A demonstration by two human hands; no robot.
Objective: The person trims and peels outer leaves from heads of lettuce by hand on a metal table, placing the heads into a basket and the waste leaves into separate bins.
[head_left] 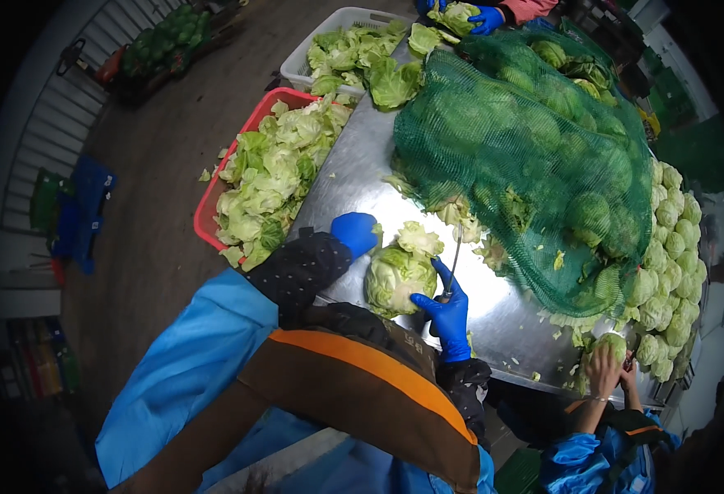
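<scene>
A pale green cabbage (400, 278) rests on the metal table in front of me, with a loosened outer leaf (420, 239) standing off its far side. My right hand (451, 311), in a blue glove, is closed around a knife (456, 259) whose thin blade points away from me. The thumb of that hand presses on the cabbage's right side. To the left of the cabbage is my left hand (354, 234), also blue-gloved, its fingers curled shut. A small green bit shows at its fingertips, but what it grips is mostly hidden.
A red crate (203, 216) of loose leaves stands left of the table (329, 193), a white basket (293, 62) beyond it. Green net sacks (535, 156) of cabbages cover the middle. Trimmed cabbages (673, 247) are stacked right. Co-workers' hands (605, 370) work at the near right and far edge.
</scene>
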